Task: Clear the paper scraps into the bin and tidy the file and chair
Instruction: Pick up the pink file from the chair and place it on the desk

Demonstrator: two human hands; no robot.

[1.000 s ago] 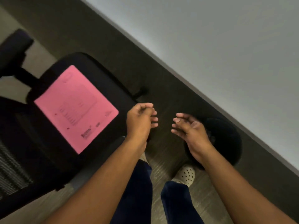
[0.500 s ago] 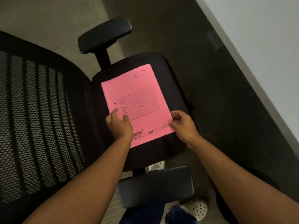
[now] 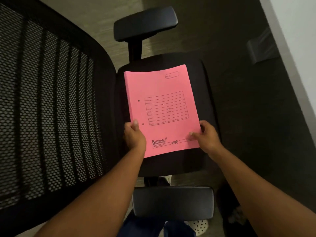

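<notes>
A pink file [image 3: 159, 93] with a printed label box is held just above the black seat of an office chair [image 3: 206, 93]. My left hand [image 3: 134, 136] grips the file's near left edge, thumb on top. My right hand [image 3: 207, 136] grips its near right corner. The chair's mesh backrest [image 3: 44, 106] fills the left side. No paper scraps are visible. The dark bin [image 3: 227, 202] shows only partly at the lower right, behind my right forearm.
Two black armrests frame the seat: the far armrest [image 3: 145, 23] and the near armrest [image 3: 172, 201]. A white wall or desk surface [image 3: 297, 35] runs along the right edge, with a dark strip of floor [image 3: 248, 117] beside it. My shoes show at the bottom.
A second ago both hands were empty over the bin. They reached to the chair, took hold of the pink file, and its near end now sits raised off the seat.
</notes>
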